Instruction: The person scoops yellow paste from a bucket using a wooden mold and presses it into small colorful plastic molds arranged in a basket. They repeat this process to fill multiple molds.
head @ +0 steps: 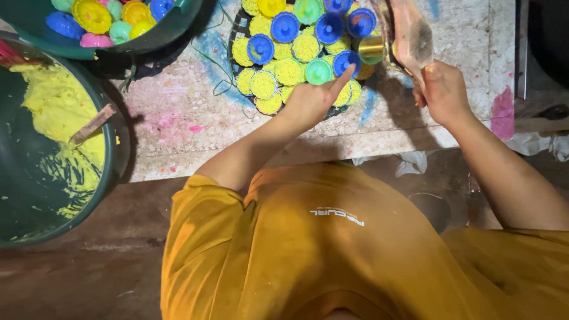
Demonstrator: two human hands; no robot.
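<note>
My left hand (314, 98) reaches over a dark round tray (235, 37) packed with small fluted moulds, yellow-filled, blue and green. Its index finger points out and touches a blue mould (345, 60) at the tray's right side; the hand holds nothing. My right hand (441, 89) grips the lower end of a clear plastic bottle (411, 35) that tilts up and away, beside a shiny gold cup (371, 50) at the tray's edge.
A large green tub (112, 160) with yellow batter and a wooden stick (92, 124) sits at the left. A green bowl (160, 32) of coloured moulds is at top left. The worktop (178, 118) is stained pink and blue.
</note>
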